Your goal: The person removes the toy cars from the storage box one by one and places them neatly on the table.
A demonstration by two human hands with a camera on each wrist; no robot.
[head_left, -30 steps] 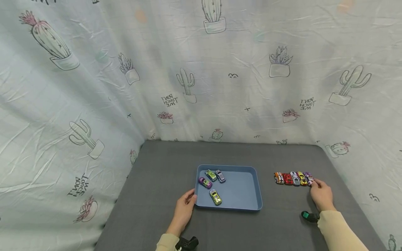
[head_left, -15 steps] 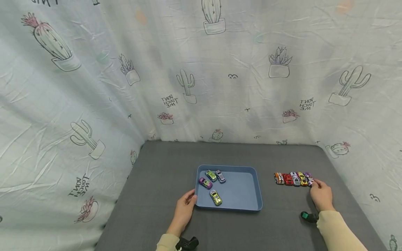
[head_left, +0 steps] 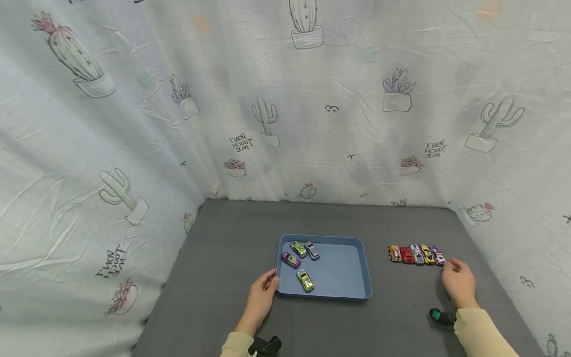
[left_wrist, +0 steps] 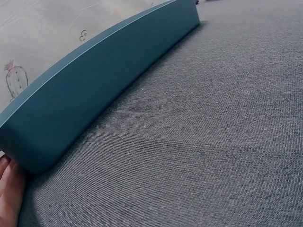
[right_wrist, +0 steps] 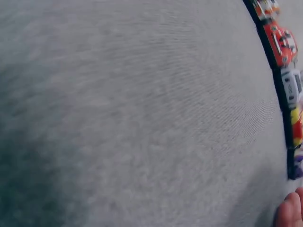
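Note:
My left hand (head_left: 260, 297) holds the near left corner of a shallow blue tray (head_left: 341, 286), its thumb and fingers at the outer wall; in the left wrist view the fingertips (left_wrist: 10, 189) lie by that corner. Inside the tray, towards its left, lie several toy cars: a purple one (head_left: 291, 260), a grey one (head_left: 313, 251), a green one (head_left: 298, 249) and a yellow-green one (head_left: 305, 280). My right hand (head_left: 459, 285) rests, loosely bent, just right of the purple-and-white car (head_left: 437, 255) that ends a side-by-side row. Nothing shows in that hand.
The row on the grey table (head_left: 241, 228) also has an orange car (head_left: 394, 253), a red car (head_left: 407, 255), a silver car (head_left: 417, 254) and a yellow car (head_left: 427, 255). A patterned curtain (head_left: 330, 148) borders the table's back and sides.
My right hand has drawn back slightly to the right, off the purple-and-white car at the row's end. The left hand, the tray and the cars stay put.

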